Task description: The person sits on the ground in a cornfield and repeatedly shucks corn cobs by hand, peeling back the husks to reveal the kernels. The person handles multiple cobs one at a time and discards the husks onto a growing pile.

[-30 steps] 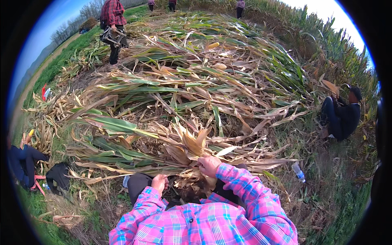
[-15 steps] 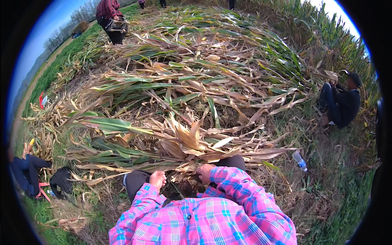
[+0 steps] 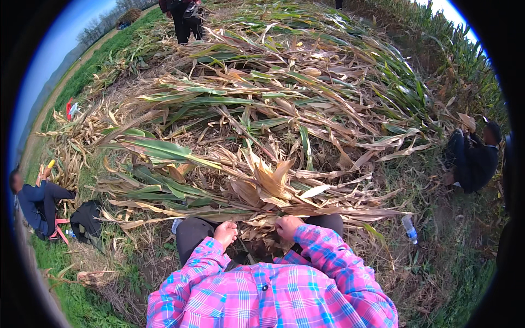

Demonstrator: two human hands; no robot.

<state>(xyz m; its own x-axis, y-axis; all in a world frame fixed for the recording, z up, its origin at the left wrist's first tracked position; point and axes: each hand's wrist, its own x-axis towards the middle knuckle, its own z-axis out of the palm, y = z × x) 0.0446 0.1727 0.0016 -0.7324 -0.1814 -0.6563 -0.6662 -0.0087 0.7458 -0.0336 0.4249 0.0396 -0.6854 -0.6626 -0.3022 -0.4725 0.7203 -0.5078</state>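
My left hand is closed above my left knee, its fingers curled in; anything inside them is hidden. At my right knee, my right hand is closed as well, its knuckles up, beside dry corn husks. Whether it grips one of them cannot be made out. Just beyond my hands lie cut corn stalks, with a pale tan, husk-covered ear standing out among the leaves.
Heaped stalks spread ahead. A water bottle lies at right, near a crouching person. At left sit a person holding a yellow corn cob and a black bag. Another person stands far back.
The view has turned somewhat left, so the stalks and bottle appear farther right. The person at left shows more fully. Both my hands stay closed near my knees.
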